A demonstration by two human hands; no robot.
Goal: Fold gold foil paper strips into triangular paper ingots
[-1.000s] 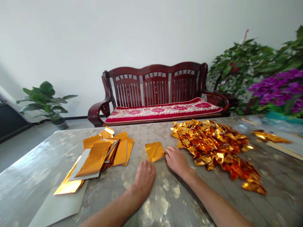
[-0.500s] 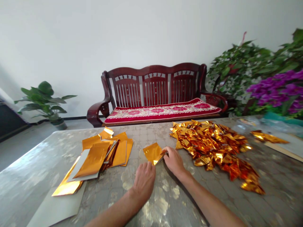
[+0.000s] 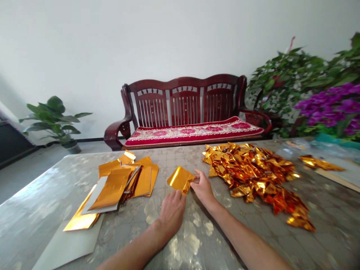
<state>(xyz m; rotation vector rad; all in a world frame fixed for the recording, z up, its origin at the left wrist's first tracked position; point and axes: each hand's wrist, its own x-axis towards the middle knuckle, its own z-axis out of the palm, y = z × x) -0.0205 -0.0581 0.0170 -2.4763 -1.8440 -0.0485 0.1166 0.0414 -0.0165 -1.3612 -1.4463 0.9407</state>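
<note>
A plant [image 3: 54, 118] stands at the far left. Gold papers [image 3: 111, 189] lie in a messy pile on the table [image 3: 120, 228]. Next, the left hand [image 3: 173, 210] touches the near edge of a gold sheet [image 3: 179, 178]; I cannot tell if it pinches. The sheet is right of the pile, and the right hand [image 3: 203, 187] pinches its right corner. Then comes a big shiny heap [image 3: 250, 168], then purple flowers [image 3: 332, 103].

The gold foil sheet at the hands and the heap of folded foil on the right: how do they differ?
The gold foil sheet is mostly smooth; the foil heap is all creases and points. The sheet is small; the heap spreads wide, many pieces together. The right hand pinches the sheet; no hand touches the heap. Both are shiny and gold.
</note>
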